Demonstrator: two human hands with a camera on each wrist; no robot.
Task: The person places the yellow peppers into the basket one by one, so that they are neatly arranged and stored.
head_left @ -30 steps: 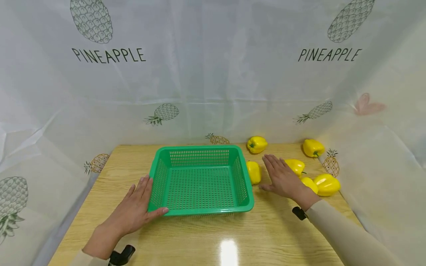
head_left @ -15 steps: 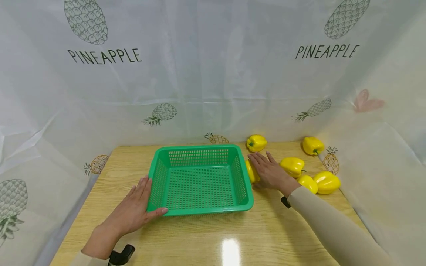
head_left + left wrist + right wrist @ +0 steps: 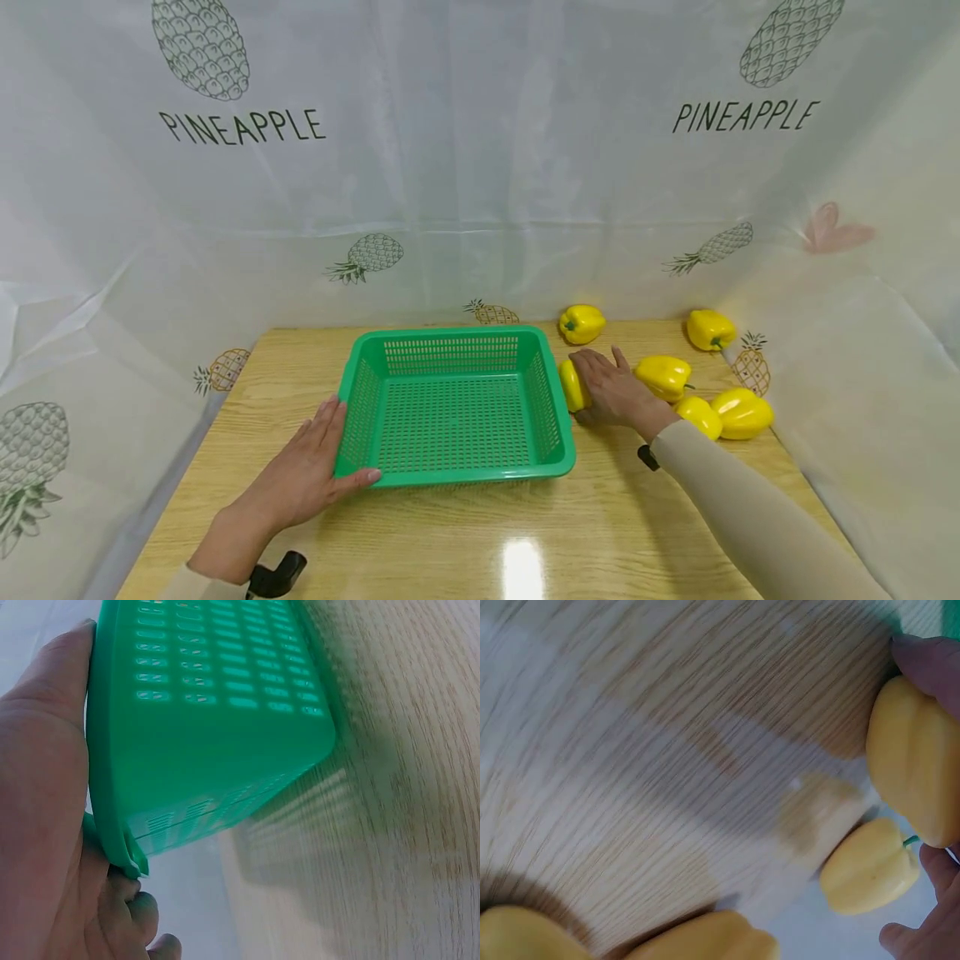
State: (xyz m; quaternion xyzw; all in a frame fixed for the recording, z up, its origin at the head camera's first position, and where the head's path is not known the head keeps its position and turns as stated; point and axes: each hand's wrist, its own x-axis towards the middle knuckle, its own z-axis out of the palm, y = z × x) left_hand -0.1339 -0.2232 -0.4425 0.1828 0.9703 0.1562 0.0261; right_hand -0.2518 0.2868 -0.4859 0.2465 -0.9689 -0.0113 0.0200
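A green plastic basket (image 3: 453, 479) with slotted walls stands on the wooden table. My left hand (image 3: 288, 479) rests at its front left corner, fingers straight along the left side and thumb on the front rim. The left wrist view shows that hand against the basket (image 3: 202, 742) rim. Just right of the basket, my right hand (image 3: 615, 390) grips a yellow bell pepper (image 3: 572, 386), partly hidden under the fingers. In the right wrist view, the thumb and fingers span this bell pepper (image 3: 915, 757).
More yellow bell peppers lie to the right: one behind the right hand (image 3: 582, 323), one at the back corner (image 3: 709, 330), and several beside the forearm (image 3: 742, 413). A pineapple-printed sheet (image 3: 465, 183) encloses the table (image 3: 420, 542) at the back and sides.
My right hand has moved left from beside the bell pepper onto it, and its fingers have closed round it. The left hand and basket stay in place.
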